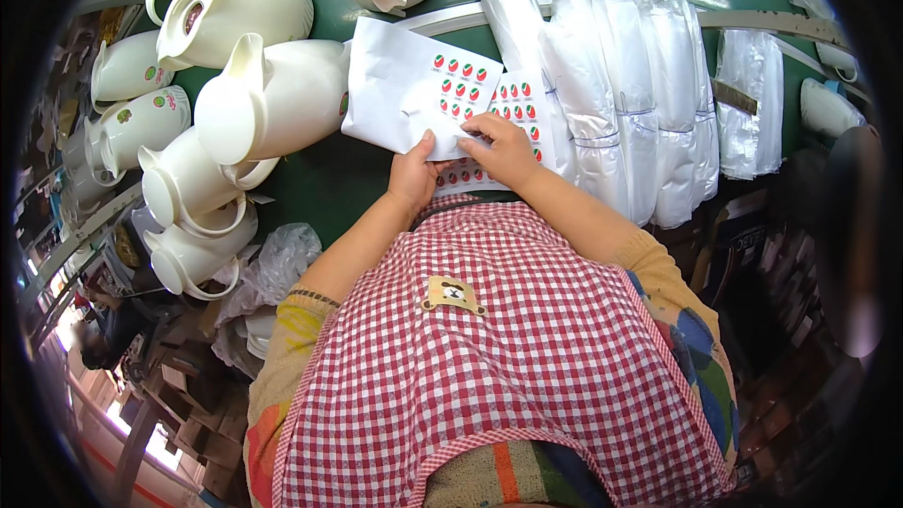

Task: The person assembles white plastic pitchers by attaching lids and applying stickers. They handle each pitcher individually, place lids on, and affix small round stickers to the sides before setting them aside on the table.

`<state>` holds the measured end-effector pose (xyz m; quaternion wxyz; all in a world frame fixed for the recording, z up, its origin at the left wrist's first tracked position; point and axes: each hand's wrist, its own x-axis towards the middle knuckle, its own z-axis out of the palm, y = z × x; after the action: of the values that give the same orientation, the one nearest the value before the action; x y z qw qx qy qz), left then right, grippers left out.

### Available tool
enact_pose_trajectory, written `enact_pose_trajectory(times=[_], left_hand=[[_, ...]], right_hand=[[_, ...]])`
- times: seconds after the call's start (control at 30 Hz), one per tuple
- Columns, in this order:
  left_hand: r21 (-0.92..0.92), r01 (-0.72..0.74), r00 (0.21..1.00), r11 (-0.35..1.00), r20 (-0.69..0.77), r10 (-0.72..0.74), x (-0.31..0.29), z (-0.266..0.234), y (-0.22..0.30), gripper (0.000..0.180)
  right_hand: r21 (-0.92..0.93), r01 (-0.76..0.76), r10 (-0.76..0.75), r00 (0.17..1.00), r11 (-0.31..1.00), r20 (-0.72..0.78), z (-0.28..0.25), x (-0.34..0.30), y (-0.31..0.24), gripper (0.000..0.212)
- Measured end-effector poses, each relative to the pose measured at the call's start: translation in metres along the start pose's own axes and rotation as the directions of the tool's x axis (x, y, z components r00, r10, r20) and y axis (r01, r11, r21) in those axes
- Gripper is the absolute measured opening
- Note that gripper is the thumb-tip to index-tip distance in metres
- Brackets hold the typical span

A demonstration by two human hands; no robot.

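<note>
A white sticker sheet with rows of small red-and-green oval stickers is held up in front of me, its blank part toward the left. My left hand grips its lower edge, thumb on top. At the lower right corner of that sheet, the fingers of my right hand are pinched together; whether a loose sticker is between them is too small to tell. Under my right hand lies a second sheet of the same stickers, partly covered by the hand and the upper sheet.
Several cream jugs lie on their sides along the left of the green table. Bundles of clear plastic bags, tied with cord, lie to the right. Crumpled clear plastic hangs by the table's left front edge. More jugs are at the far right.
</note>
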<state>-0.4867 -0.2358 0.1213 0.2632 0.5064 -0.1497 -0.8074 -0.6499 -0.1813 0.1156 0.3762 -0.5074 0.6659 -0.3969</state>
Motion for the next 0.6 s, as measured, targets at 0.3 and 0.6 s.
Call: enact_pose_trajectory(times=[0.3, 0.6], left_hand=[[0.12, -0.036, 0.999, 0.992, -0.026, 0.04, -0.005, -0.001, -0.002, 0.048], [0.191, -0.123, 0.992, 0.974, 0.052, 0.115, -0.001, -0.012, -0.008, 0.048]], right_hand=[[-0.069, 0.113, -0.112, 0.994, 0.991, 0.007, -0.005, 0.002, 0.007, 0.013], [-0.064, 0.122, -0.118, 0.992, 0.99, 0.05, -0.002, 0.003, 0.007, 0.011]])
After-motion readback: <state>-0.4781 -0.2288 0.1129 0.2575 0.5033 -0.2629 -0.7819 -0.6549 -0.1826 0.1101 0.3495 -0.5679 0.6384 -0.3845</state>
